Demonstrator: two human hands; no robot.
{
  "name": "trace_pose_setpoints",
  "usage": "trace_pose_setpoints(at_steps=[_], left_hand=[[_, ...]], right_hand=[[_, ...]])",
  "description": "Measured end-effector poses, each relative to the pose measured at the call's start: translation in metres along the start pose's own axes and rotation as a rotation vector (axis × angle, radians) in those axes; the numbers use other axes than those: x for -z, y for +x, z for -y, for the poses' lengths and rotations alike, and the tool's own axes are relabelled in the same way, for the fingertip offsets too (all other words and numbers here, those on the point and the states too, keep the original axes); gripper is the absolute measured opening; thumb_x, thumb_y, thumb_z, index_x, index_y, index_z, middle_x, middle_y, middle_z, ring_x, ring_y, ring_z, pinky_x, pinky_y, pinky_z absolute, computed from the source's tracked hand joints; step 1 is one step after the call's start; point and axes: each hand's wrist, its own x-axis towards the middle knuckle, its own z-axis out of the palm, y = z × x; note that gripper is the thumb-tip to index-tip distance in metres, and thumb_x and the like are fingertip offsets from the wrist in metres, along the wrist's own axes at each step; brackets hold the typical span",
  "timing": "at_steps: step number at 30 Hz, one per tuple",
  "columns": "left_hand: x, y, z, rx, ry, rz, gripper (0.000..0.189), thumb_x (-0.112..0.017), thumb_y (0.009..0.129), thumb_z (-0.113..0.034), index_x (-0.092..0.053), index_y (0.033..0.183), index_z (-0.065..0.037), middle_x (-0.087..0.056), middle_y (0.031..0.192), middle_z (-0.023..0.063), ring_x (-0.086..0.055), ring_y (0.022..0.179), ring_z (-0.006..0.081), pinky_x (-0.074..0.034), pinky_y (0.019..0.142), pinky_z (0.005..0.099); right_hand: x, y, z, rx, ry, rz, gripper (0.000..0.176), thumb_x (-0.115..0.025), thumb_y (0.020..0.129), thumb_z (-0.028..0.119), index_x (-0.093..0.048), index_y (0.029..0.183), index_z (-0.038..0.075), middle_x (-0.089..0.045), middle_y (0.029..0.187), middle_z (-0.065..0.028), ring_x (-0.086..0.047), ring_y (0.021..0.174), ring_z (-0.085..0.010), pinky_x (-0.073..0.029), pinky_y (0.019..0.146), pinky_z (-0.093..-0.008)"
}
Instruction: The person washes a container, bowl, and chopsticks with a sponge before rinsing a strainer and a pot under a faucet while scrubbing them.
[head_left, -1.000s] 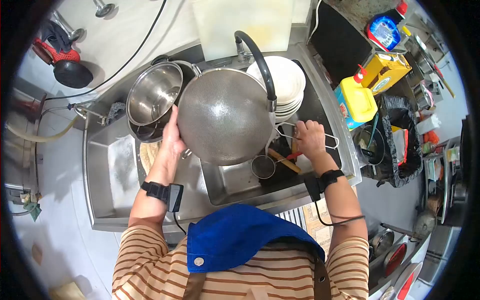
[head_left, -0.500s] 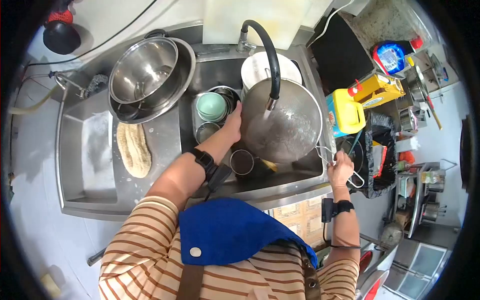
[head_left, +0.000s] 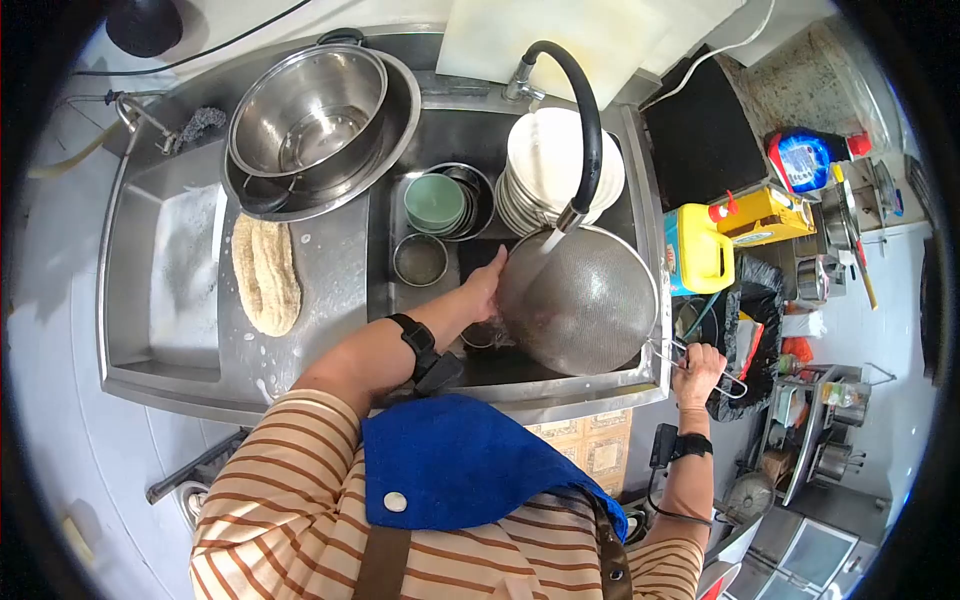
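Note:
A large round mesh strainer [head_left: 590,310] is held tilted over the right sink basin. My right hand [head_left: 699,374] is closed around its wire handle at the basin's right edge. On the opposite side, my left hand [head_left: 487,285] grips the strainer's rim, thumb showing and the other fingers partly hidden. Water from the black flexible faucet [head_left: 590,130] runs onto the mesh near the upper left rim. Behind the strainer stands a stack of white plates [head_left: 560,150]. Green bowls [head_left: 435,202] sit in a metal pot left of the plates, with a small metal bowl [head_left: 420,260] just below.
Left of the basin, a steel pot [head_left: 310,110] rests in a wide metal bowl above a beige cloth [head_left: 266,275]. Along the right edge stand a yellow jug [head_left: 700,250] and a yellow box [head_left: 765,215]. A black-lined bin [head_left: 760,290] is beside them.
The strainer has moved down and slightly right in view, uncovering more of the plates. The water now lands nearer its upper left rim. Both hands remain on it, and the camera view has shifted.

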Motion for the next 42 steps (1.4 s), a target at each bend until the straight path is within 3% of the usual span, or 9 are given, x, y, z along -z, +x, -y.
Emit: trace_pose_setpoints(at_steps=[4,19,22,25,28,33,37,38,42], left_hand=[[-0.004,-0.012,-0.008,-0.005,0.029,-0.040,0.083,-0.046,0.075,-0.066,-0.032,0.132,-0.008,-0.030,0.139,0.0102,-0.028,0.126,0.0333,-0.021,0.097,0.0594],[0.047,-0.035,-0.032,-0.096,0.046,-0.282,0.064,-0.039,0.085,-0.057,-0.041,0.126,-0.009,-0.042,0.129,0.0119,-0.041,0.116,0.0286,-0.034,0.089,0.0530],[0.039,-0.041,-0.053,-0.214,0.238,-0.271,0.063,-0.039,0.086,-0.055,-0.039,0.126,-0.007,-0.043,0.128,0.0122,-0.039,0.118,0.0286,-0.030,0.095,0.0476],[0.043,-0.039,-0.074,-0.675,0.616,-0.237,0.070,-0.043,0.085,-0.054,-0.027,0.135,-0.009,-0.030,0.137,0.0146,-0.029,0.125,0.0289,-0.022,0.102,0.0428],[0.046,-0.042,-0.087,-1.032,0.901,-0.641,0.065,-0.044,0.086,-0.050,-0.031,0.132,-0.006,-0.036,0.133,0.0141,-0.033,0.122,0.0280,-0.026,0.099,0.0345],[0.016,-0.071,-0.099,-0.712,0.075,-0.471,0.076,-0.046,0.084,-0.053,-0.017,0.138,-0.008,-0.019,0.141,0.0172,-0.024,0.128,0.0278,-0.024,0.101,0.0366],[0.036,-0.051,-0.106,-0.941,0.186,-0.766,0.082,-0.052,0.081,-0.050,-0.014,0.137,-0.003,-0.017,0.141,0.0161,-0.020,0.129,0.0278,-0.023,0.104,0.0372],[0.034,-0.049,-0.104,-1.000,0.184,-0.904,0.069,-0.054,0.085,-0.039,-0.023,0.132,0.001,-0.032,0.133,0.0178,-0.039,0.116,0.0280,-0.033,0.096,0.0378],[0.039,-0.033,-0.076,-0.863,-0.136,-0.629,0.062,-0.048,0.086,-0.045,-0.030,0.129,-0.004,-0.036,0.131,0.0138,-0.041,0.114,0.0284,-0.032,0.094,0.0484]], right_hand=[[0.005,0.010,0.004,0.093,-0.013,-0.047,0.018,-0.056,0.052,0.003,-0.045,0.066,0.008,-0.043,0.066,-0.0079,-0.045,0.068,-0.0270,-0.033,0.065,-0.0376],[0.013,0.089,0.061,0.363,-0.033,-0.039,0.018,-0.058,0.057,0.007,-0.046,0.068,0.013,-0.044,0.068,-0.0042,-0.046,0.069,-0.0226,-0.033,0.063,-0.0364],[0.007,0.081,0.057,0.291,0.021,-0.003,0.021,-0.061,0.053,0.006,-0.047,0.068,0.013,-0.045,0.068,-0.0045,-0.048,0.070,-0.0236,-0.033,0.062,-0.0364],[-0.009,0.074,0.060,0.196,0.120,-0.031,0.024,-0.062,0.050,0.005,-0.048,0.068,0.012,-0.047,0.067,-0.0051,-0.050,0.069,-0.0248,-0.033,0.062,-0.0370],[-0.034,0.077,0.075,-0.025,0.211,-0.126,0.022,-0.063,0.052,0.006,-0.048,0.067,0.012,-0.050,0.065,-0.0048,-0.052,0.066,-0.0252,-0.034,0.062,-0.0373],[-0.056,0.103,0.111,-0.144,0.206,-0.142,0.019,-0.064,0.056,0.008,-0.049,0.066,0.013,-0.052,0.064,-0.0048,-0.054,0.067,-0.0252,-0.035,0.060,-0.0376],[-0.070,0.115,0.144,-0.144,0.242,-0.151,0.017,-0.065,0.058,0.014,-0.049,0.065,0.013,-0.053,0.063,-0.0046,-0.055,0.063,-0.0250,-0.035,0.057,-0.0381],[-0.073,0.117,0.148,-0.139,0.230,-0.160,0.017,-0.065,0.059,0.015,-0.049,0.065,0.013,-0.053,0.063,-0.0047,-0.055,0.062,-0.0250,-0.035,0.056,-0.0383],[-0.070,0.115,0.149,-0.145,0.218,-0.156,0.019,-0.066,0.059,0.016,-0.048,0.065,0.013,-0.052,0.063,-0.0052,-0.055,0.062,-0.0249,-0.035,0.055,-0.0385]])
